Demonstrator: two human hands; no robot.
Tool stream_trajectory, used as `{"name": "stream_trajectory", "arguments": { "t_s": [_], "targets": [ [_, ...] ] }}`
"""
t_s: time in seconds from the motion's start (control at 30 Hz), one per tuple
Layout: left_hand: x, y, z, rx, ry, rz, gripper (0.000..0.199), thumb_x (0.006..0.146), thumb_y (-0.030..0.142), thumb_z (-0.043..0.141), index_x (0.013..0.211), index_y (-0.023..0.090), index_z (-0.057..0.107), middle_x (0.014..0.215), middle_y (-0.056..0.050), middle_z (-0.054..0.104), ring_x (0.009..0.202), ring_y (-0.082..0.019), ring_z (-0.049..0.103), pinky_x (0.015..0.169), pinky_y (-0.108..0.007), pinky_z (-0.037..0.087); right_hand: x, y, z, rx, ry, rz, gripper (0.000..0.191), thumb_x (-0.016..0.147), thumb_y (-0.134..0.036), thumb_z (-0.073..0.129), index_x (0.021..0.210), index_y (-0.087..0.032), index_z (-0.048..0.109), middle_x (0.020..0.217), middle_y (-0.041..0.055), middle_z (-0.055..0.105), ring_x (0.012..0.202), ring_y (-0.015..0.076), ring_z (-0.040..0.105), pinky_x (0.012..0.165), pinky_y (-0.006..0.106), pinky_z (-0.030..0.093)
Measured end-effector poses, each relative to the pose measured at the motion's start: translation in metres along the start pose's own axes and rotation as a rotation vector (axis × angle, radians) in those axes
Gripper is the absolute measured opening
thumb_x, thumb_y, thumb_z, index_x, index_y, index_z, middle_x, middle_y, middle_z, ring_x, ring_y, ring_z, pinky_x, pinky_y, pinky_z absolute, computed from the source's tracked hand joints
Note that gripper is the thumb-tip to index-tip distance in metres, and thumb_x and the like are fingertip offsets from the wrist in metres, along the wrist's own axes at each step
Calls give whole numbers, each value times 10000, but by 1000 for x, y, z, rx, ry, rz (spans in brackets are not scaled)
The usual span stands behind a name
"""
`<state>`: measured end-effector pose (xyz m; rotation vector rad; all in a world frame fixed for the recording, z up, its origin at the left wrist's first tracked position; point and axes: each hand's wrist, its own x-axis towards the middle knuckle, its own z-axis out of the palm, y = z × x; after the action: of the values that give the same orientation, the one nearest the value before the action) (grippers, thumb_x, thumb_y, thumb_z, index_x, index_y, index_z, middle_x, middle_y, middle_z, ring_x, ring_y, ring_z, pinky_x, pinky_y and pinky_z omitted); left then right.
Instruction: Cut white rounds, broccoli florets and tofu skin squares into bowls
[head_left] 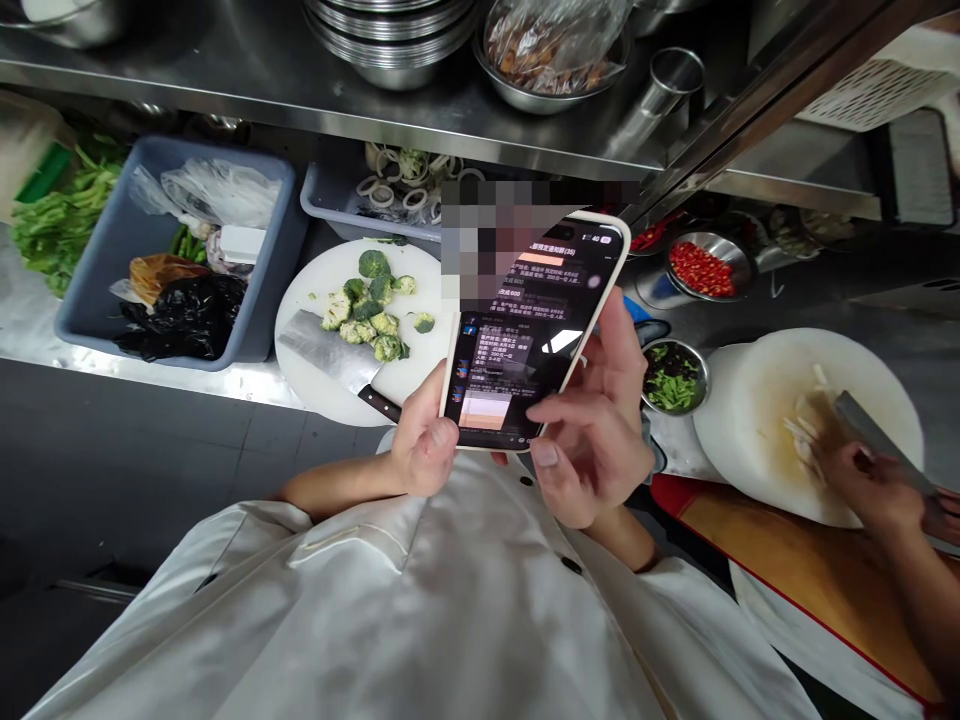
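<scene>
A smartphone [517, 345] in a pale case is held up before my chest, its lit screen showing a dark chat list. My left hand [426, 430] is closed around its lower left corner, thumb at the front edge. Over the lower right of the screen, my right hand [596, 430] has its fingers apart, with the index fingertip at the glass. Behind the phone, a round white cutting board [300, 290] bears broccoli florets [375, 300] and a cleaver [330, 355] lying flat, its dark handle towards my left hand.
A blue-grey bin [67, 320] with bags stands left beside leafy greens [52, 210]. Another bin [330, 215] holds onion rings. Steel bowls [390, 45] are stacked on the shelf. At right, a co-worker's hand [870, 480] works with a knife [885, 440] on another board [877, 370].
</scene>
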<state>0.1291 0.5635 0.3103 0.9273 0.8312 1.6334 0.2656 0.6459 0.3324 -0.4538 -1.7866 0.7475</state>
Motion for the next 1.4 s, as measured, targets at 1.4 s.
{"name": "stream_trajectory", "arguments": {
  "t_s": [1.4],
  "targets": [
    [-5,-1,-5,40,8,-65,778,877,804,552,1354,189,563,991,-84,711,873,-252,735,662,-337,618,2,5,2,-93,26,-141,452,891,-508,610,1242,-228,658,1684,71,337,1533,470,340,1157,744,390]
  ]
}}
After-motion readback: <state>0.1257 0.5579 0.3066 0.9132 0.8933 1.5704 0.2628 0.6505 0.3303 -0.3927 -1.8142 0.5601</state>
